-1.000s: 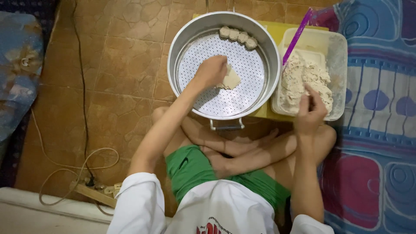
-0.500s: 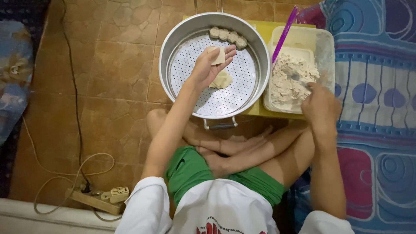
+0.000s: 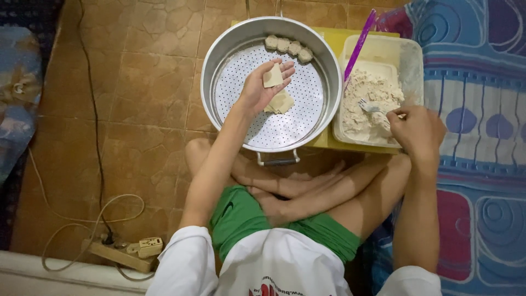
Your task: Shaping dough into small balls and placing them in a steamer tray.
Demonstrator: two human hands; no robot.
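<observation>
My left hand (image 3: 262, 86) hovers palm up over a round metal steamer tray (image 3: 219, 55) and holds a square dumpling wrapper (image 3: 272, 77). More wrappers (image 3: 281, 102) lie on the perforated tray below it. Several folded dumplings (image 3: 288, 47) line the tray's far rim. My right hand (image 3: 417, 130) grips a fork (image 3: 370, 106) whose tines rest in pale minced filling (image 3: 368, 104) inside a clear plastic container (image 3: 411, 60).
A purple utensil handle (image 3: 359, 44) sticks out of the container. A yellow board (image 3: 334, 41) lies under tray and container. My crossed legs (image 3: 307, 192) are just below the tray. A patterned mat (image 3: 482, 137) lies right; a power strip (image 3: 131, 252) with cables lies lower left.
My left hand has lifted a wrapper off the stack and turned palm up. My right hand has taken hold of the fork in the filling.
</observation>
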